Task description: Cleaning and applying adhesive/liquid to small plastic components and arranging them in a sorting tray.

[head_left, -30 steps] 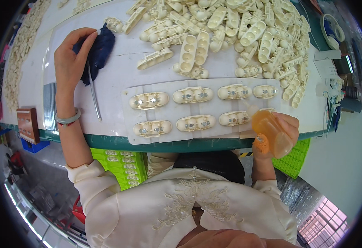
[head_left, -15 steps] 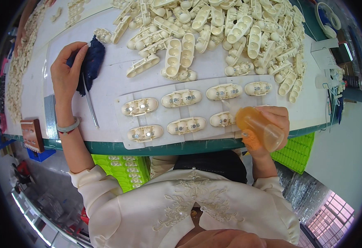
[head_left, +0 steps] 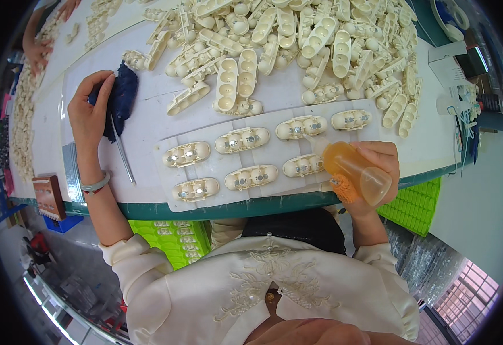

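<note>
My right hand [head_left: 384, 164] is wrapped around a translucent squeeze bottle [head_left: 349, 164] of amber liquid, with an orange textured wrap near its lower side. The bottle is tilted, and its narrow clear nozzle reaches a cream oval plastic part [head_left: 301, 127] in the back row of a pale holding board [head_left: 205, 176]. Several such parts sit on the board in two rows, each with shiny metal discs. Over to the left, my left hand [head_left: 90, 106] pinches the edge of a dark blue cloth [head_left: 124, 95]. A thin metal rod, perhaps tweezers [head_left: 123, 150], lies beside that cloth.
A large heap of cream plastic parts [head_left: 286, 40] covers the table's back. Green trays [head_left: 174, 238] stand below the front edge [head_left: 251, 208]. At far left, another person's hand [head_left: 37, 54] is among small parts. A brown wooden block [head_left: 48, 195] lies at the left edge.
The whole view has shifted slightly. Another person's hands have come into sight at the far left. The bottle's nozzle stays at the same part, and my left hand stays at the cloth.
</note>
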The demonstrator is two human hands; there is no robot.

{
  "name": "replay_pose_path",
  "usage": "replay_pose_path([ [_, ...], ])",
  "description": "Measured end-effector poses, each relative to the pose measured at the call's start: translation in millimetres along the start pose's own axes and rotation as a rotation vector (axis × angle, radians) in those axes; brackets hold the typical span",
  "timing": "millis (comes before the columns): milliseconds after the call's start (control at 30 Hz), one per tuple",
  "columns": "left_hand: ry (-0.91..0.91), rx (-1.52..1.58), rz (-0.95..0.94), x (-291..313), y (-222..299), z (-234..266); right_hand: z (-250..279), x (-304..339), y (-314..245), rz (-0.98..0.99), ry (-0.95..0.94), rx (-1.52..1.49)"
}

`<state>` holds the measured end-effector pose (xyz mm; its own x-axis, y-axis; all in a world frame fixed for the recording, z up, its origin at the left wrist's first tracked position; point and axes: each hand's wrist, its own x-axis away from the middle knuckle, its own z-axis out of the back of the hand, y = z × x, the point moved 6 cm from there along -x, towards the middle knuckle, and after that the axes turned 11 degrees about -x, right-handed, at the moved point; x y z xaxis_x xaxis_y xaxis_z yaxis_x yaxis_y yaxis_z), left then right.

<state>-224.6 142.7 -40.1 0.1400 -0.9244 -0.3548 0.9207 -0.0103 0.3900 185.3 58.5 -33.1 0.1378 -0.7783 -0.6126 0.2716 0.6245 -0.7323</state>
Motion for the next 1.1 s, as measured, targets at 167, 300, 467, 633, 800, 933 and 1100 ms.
replay_pose_path([
  [167, -0.006, 0.003, 0.001, 0, 0, 1, 12, 3, -1, 0.001, 0.108, -0.023],
  [300, -0.012, -0.007, 0.006, 0, -2, -1, 19, 7, 2, -0.002, 0.153, 0.005],
  [467, -0.046, -0.037, 0.021, -1, -5, 0, 15, 6, 1, 0.035, 0.085, 0.055],
  [633, -0.049, -0.041, 0.028, 0, -4, -3, 16, 7, 1, 0.026, 0.073, 0.045],
  [800, -0.049, -0.043, 0.020, 0, -3, -1, 22, 8, 2, 0.032, 0.150, 0.029],
  [933, -0.056, -0.034, 0.022, -1, -6, -3, 19, 7, 1, 0.056, 0.132, 0.075],
  [1100, -0.028, -0.029, 0.016, 0, -3, -3, 21, 8, -1, 0.051, 0.106, 0.093],
])
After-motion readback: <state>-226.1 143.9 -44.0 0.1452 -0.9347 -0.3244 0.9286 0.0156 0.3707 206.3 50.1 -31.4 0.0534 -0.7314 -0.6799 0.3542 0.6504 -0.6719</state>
